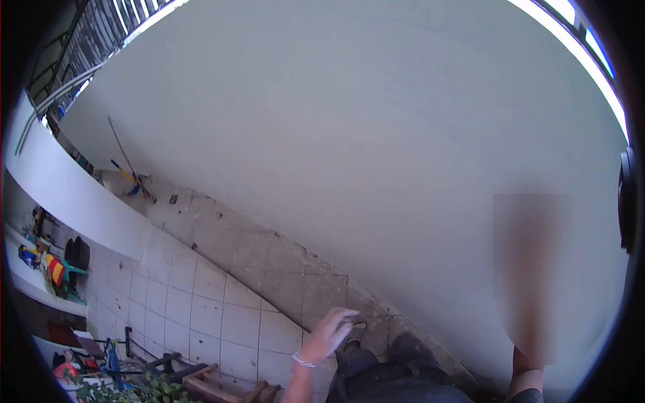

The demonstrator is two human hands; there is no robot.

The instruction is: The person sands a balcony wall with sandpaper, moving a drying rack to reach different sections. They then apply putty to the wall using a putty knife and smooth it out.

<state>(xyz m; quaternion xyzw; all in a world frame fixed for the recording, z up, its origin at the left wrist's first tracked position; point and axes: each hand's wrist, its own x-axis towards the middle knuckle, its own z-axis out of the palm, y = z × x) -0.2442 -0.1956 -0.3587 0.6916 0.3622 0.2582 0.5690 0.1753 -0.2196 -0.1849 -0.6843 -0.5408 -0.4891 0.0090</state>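
Observation:
My left hand, with a pale bracelet at the wrist, hangs above the floor at the lower middle. Its fingers are loosely bent and a little apart, and nothing shows in them. My right arm reaches up in front of the large pale wall at the right. A blurred patch covers my right hand, so its fingers, anything in them and any contact with the wall are hidden.
A dusty strip of floor runs along the wall's foot beside white tiles. Long-handled tools lean in the far left corner. Wooden furniture and a leafy plant stand at the lower left, and a green chair farther off.

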